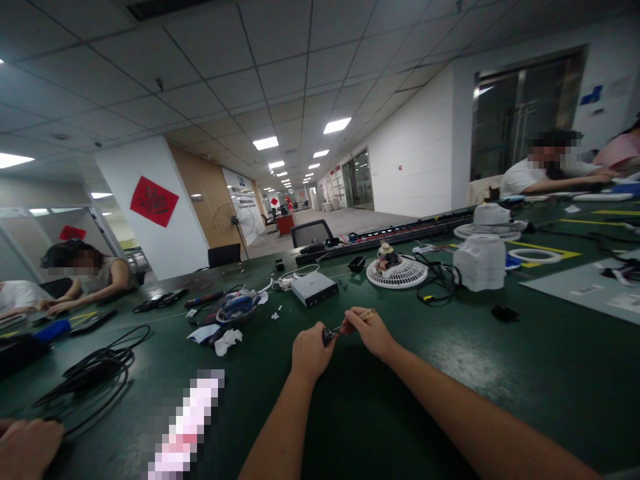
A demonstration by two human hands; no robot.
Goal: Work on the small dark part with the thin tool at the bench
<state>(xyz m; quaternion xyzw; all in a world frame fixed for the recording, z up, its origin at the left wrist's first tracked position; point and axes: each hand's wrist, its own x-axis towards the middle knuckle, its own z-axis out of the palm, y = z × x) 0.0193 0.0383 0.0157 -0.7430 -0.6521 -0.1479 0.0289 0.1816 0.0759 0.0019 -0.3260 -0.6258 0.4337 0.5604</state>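
Observation:
Both my hands meet over the dark green table (pixel 450 373), a little in front of me. My left hand (pixel 310 351) is closed round a small dark part (pixel 327 335). My right hand (pixel 369 329) is closed in a pinch on a thin tool with a yellowish handle (pixel 367 314), its tip touching the small part. A grey box (pixel 314 288) lies just beyond my hands.
A white fan grille with a motor (pixel 397 270), a white fan body (pixel 481 261), black cables (pixel 93 370), a blue-and-white bundle (pixel 235 307) and scraps of white paper (pixel 227 341) lie on the table. People sit at the far left and far right. Another person's hand (pixel 25 445) rests at bottom left.

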